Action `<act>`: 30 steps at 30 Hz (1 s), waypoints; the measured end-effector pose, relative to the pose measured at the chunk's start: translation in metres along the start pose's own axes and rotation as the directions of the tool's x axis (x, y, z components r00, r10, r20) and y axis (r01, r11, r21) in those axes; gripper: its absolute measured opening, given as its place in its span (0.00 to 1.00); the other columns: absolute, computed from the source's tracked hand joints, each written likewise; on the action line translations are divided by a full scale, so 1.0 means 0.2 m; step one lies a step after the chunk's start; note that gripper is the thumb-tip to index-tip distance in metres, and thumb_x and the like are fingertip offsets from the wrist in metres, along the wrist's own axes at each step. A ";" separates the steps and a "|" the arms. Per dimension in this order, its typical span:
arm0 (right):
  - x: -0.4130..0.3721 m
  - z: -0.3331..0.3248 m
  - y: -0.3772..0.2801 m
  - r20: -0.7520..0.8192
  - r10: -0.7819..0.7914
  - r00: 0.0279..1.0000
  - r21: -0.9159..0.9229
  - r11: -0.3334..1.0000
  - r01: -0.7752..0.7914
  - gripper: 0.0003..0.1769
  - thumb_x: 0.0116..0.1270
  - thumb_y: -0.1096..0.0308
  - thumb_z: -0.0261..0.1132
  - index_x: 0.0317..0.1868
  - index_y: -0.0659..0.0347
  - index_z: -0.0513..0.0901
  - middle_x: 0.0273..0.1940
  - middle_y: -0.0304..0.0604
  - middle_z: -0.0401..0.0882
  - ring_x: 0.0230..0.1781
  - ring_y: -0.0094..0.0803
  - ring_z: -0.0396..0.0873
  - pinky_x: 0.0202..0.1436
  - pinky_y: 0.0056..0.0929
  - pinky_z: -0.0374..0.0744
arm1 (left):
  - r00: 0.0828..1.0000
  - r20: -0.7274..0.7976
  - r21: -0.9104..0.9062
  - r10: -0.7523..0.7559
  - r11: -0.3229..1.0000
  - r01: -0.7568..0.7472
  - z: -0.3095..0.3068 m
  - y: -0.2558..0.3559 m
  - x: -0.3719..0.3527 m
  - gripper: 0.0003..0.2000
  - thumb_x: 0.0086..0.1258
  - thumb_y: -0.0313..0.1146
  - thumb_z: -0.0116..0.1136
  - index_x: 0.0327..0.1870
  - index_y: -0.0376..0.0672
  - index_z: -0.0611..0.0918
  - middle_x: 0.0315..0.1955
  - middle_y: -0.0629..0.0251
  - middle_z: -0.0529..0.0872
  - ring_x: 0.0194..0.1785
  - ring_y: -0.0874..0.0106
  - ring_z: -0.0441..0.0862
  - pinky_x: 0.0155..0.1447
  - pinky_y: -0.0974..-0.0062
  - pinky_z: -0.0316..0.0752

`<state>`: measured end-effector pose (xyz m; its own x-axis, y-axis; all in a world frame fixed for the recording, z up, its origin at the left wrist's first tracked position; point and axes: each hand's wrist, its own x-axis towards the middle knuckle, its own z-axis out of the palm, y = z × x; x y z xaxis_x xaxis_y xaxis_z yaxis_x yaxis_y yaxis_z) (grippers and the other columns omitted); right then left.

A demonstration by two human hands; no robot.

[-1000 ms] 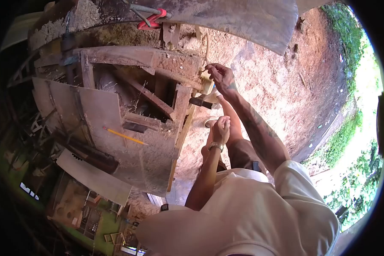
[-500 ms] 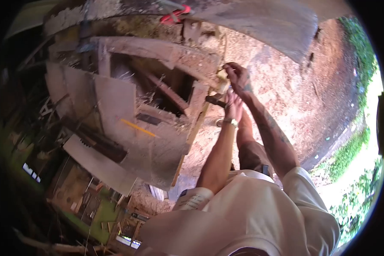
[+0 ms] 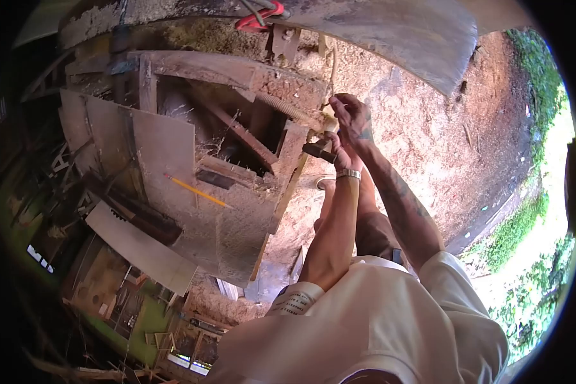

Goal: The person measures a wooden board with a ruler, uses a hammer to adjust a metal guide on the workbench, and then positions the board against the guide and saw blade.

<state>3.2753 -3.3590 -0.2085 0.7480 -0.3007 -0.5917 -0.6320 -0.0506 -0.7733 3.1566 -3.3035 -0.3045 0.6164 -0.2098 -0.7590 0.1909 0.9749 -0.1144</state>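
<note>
My left hand point(image 3: 345, 155), with a metal-banded watch at the wrist, is beside the table corner. A dark, blocky tool like a hammer point(image 3: 319, 152) juts from it toward the table, and its fingers look closed around the near end. My right hand point(image 3: 353, 120) is just above, fingers curled and tips pinched together. Whatever the pinch holds is too small to make out. By both hands is a pale yellowish piece point(image 3: 329, 123) dusted with sawdust, at the end of a ribbed hose-like length point(image 3: 287, 107) along the table edge.
The dusty wooden worktable point(image 3: 230, 224) has a large opening crossed by a wooden bar point(image 3: 243, 134). A yellow pencil point(image 3: 198, 191) lies on its top. Red-handled tool point(image 3: 259, 18) is at the top, near a curved grey sheet point(image 3: 403, 45). Sawdust covers the ground point(image 3: 422, 128).
The view has shifted slightly, so the table sits a little further left. My left hand has turned a bit, its fingers now raised toward the pale piece. My right hand remains pinched close by.
</note>
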 end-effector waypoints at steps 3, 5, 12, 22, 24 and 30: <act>0.00 0.00 0.00 -0.003 -0.014 1.000 -0.015 1.000 0.014 0.24 0.75 0.50 0.70 0.52 0.65 0.88 0.36 0.47 0.90 0.36 0.29 0.85 0.41 0.31 0.82 | 0.985 -0.142 0.158 0.094 0.985 -0.071 -0.05 -0.02 0.02 0.41 0.76 0.65 0.54 0.78 0.41 0.69 0.76 0.60 0.74 0.76 0.60 0.71 0.80 0.57 0.64; 0.00 0.00 -0.01 0.000 0.007 1.000 -0.004 1.000 -0.007 0.23 0.76 0.52 0.69 0.54 0.67 0.87 0.41 0.48 0.91 0.38 0.31 0.86 0.43 0.32 0.82 | 0.982 -0.167 0.182 0.093 0.981 -0.062 -0.08 0.00 0.04 0.42 0.77 0.66 0.53 0.78 0.39 0.68 0.75 0.58 0.74 0.76 0.60 0.71 0.80 0.56 0.64; 0.02 0.00 0.02 0.031 -0.021 0.999 0.002 1.000 0.021 0.24 0.76 0.50 0.67 0.51 0.67 0.88 0.39 0.44 0.90 0.35 0.27 0.82 0.41 0.27 0.80 | 0.978 -0.164 0.182 0.130 0.978 -0.100 -0.05 -0.05 0.02 0.39 0.78 0.63 0.53 0.80 0.42 0.66 0.75 0.62 0.73 0.76 0.62 0.72 0.80 0.58 0.66; 0.02 0.00 0.02 0.025 -0.003 1.000 -0.005 1.000 0.003 0.22 0.75 0.51 0.68 0.52 0.65 0.89 0.45 0.51 0.92 0.45 0.41 0.89 0.52 0.36 0.84 | 0.995 -0.061 0.094 0.079 0.993 -0.073 -0.03 -0.03 0.02 0.37 0.80 0.60 0.52 0.79 0.42 0.67 0.75 0.63 0.74 0.75 0.62 0.73 0.79 0.58 0.66; 0.01 0.00 0.00 0.010 -0.005 1.000 -0.044 0.999 0.006 0.23 0.75 0.50 0.68 0.51 0.65 0.89 0.43 0.53 0.92 0.44 0.40 0.90 0.51 0.35 0.85 | 0.997 -0.043 0.079 0.058 0.995 -0.054 -0.01 -0.04 0.01 0.36 0.81 0.60 0.52 0.79 0.42 0.67 0.74 0.63 0.75 0.75 0.62 0.73 0.79 0.58 0.66; 0.02 0.02 0.01 -0.008 -0.005 1.000 -0.050 0.999 0.005 0.24 0.74 0.48 0.67 0.49 0.63 0.90 0.35 0.50 0.91 0.37 0.36 0.89 0.44 0.34 0.84 | 0.995 -0.101 0.187 -0.006 0.982 0.025 -0.14 -0.03 -0.14 0.25 0.80 0.45 0.62 0.74 0.51 0.75 0.69 0.70 0.80 0.71 0.68 0.75 0.76 0.63 0.69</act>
<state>3.2778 -3.3576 -0.2142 0.7497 -0.3082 -0.5856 -0.6377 -0.1001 -0.7638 3.1172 -3.3008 -0.3010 0.5348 -0.2073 -0.8191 0.3460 0.9382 -0.0115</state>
